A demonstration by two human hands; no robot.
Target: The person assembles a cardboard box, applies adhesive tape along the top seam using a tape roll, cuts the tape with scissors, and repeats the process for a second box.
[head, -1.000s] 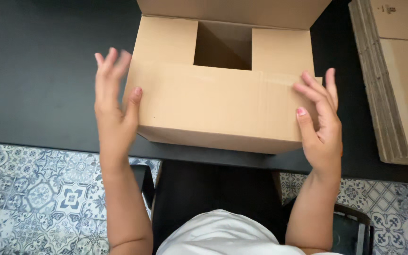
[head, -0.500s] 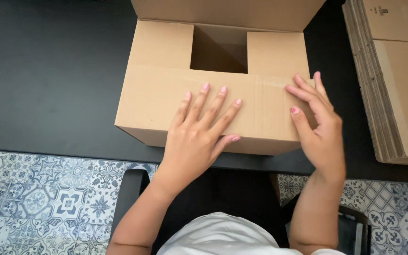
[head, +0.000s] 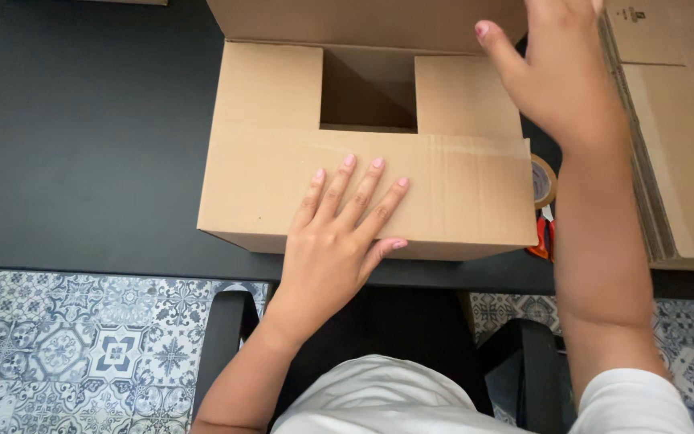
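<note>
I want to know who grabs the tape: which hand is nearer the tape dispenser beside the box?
Right. The right hand is raised at the box's far flap, its forearm passing just beside the tape dispenser; the left hand lies flat on the cardboard box, farther off.

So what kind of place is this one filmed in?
Probably a home packing spot: a black table on patterned floor tiles, a stack of flat cardboard, a tape dispenser beside the open cardboard box.

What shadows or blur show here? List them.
Head view: soft, even light; the left hand, flat on the near flap of the cardboard box, casts only a faint shadow; the box opening is dim; the right hand at the far flap looks slightly motion-blurred; no glare on the black table.
</note>
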